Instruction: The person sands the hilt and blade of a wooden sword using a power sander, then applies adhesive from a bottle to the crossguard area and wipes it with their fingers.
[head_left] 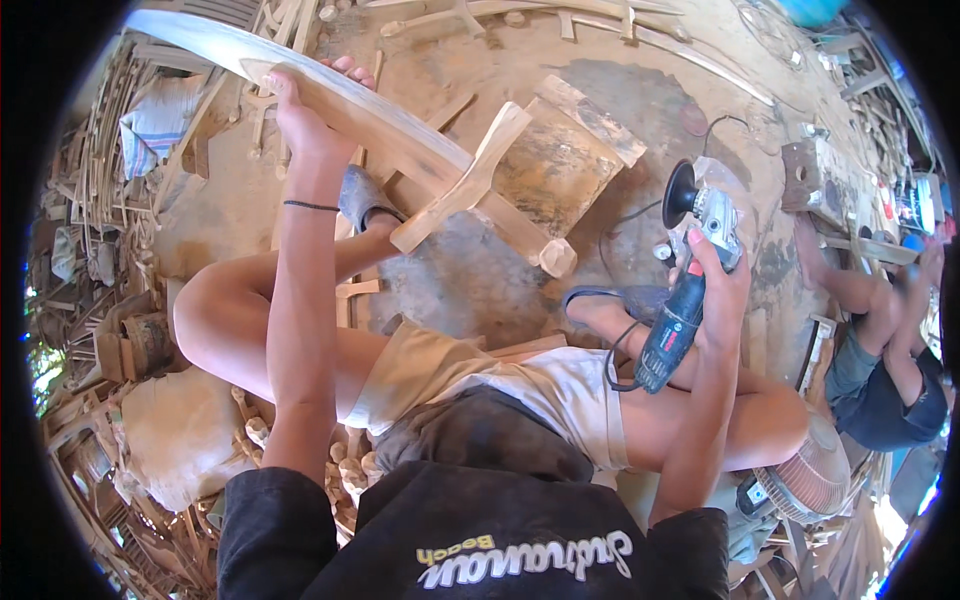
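Presently, left hand (308,125) clasps the long, pale wooden sword (400,145), its long axis slanting toward the right hand (722,285), which grips a blue-and-silver angle grinder (677,318).

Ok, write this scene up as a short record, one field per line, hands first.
Left hand: grips the blade of a long, pale, sword-shaped wooden piece
Right hand: holds a blue-and-grey angle grinder
Grinder disc: round, black, apart from the wooden piece
Ahead, between the hands: a weathered, box-like wooden block
Lower right: a fan with a round, brownish wire cage
Right edge: a co-worker in dark clothes
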